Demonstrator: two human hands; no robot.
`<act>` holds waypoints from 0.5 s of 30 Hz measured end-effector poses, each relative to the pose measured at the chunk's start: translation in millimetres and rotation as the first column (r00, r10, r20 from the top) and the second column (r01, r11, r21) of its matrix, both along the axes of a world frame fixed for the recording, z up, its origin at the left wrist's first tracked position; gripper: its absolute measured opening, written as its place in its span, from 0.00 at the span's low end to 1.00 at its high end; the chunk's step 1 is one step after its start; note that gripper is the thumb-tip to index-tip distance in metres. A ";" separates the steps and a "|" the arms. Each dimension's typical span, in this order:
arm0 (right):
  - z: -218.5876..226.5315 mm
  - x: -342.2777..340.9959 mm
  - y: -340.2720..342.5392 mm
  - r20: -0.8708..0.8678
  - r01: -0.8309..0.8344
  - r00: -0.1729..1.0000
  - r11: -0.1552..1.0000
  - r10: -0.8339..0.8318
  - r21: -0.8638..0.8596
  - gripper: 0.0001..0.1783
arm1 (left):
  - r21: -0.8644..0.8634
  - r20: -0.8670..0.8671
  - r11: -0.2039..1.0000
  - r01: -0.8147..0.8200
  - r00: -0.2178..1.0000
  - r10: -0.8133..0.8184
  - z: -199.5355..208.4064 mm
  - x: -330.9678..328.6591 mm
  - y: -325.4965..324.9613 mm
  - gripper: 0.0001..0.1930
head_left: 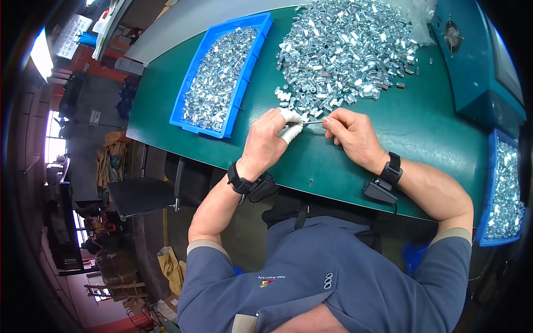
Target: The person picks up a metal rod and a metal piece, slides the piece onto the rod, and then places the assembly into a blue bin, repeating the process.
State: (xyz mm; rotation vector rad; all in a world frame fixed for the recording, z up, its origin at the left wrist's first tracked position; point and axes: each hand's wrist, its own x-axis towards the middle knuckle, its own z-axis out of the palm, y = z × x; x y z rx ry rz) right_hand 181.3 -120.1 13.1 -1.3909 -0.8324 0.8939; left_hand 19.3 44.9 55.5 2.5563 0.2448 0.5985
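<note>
My left hand (270,139) rests on the green table (433,127), its thumb and forefinger wrapped in white tape, pinching a small shiny metal part (300,119) at the near edge of a big heap of silvery metal parts (347,50). My right hand (351,133) is right beside it, fingers closed on a thin metal pin (314,122) that points at the left fingertips. Both wrists wear black bands with small black devices hanging from them.
A blue tray (191,75) filled with the same shiny parts lies left of the heap. A second blue tray (492,161) of parts sits at the right edge. A teal machine housing with a fan grille (472,61) stands at the far right. A black chair (141,194) stands below the table's left end.
</note>
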 end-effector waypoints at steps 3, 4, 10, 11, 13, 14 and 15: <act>-1.6 -0.2 -1.0 0.039 -0.003 0.999 1.000 0.003 0.013 0.13 | 0.027 -0.005 0.999 -0.023 1.000 0.023 2.8 4.7 -4.6 0.09; -1.7 -0.5 -1.1 0.063 -0.004 0.998 1.000 0.002 0.019 0.13 | 0.028 -0.005 0.999 -0.022 1.000 0.023 2.2 5.2 -4.1 0.09; -1.9 1.0 -2.2 0.159 -0.059 0.986 0.998 0.059 -0.007 0.17 | 0.087 0.017 0.996 0.021 1.000 -0.022 -1.1 7.0 -9.8 0.10; -1.4 -0.2 -2.6 0.159 -0.060 0.985 0.998 0.060 -0.007 0.17 | 0.073 0.029 0.996 0.048 0.998 -0.051 -3.6 8.2 -12.8 0.10; -0.1 -3.2 -3.9 0.195 -0.027 0.980 1.000 0.027 -0.005 0.18 | 0.043 0.050 0.996 0.082 0.995 -0.084 -9.4 10.8 -13.7 0.10; -0.2 -3.8 -3.0 0.196 -0.029 0.980 1.000 0.029 -0.005 0.18 | 0.043 0.051 0.996 0.080 0.995 -0.082 -10.1 9.8 -13.8 0.10; -1.2 -4.1 -2.4 0.187 -0.032 0.982 0.999 0.031 0.002 0.18 | 0.044 0.071 0.996 0.077 0.994 -0.080 -10.9 9.9 -14.1 0.10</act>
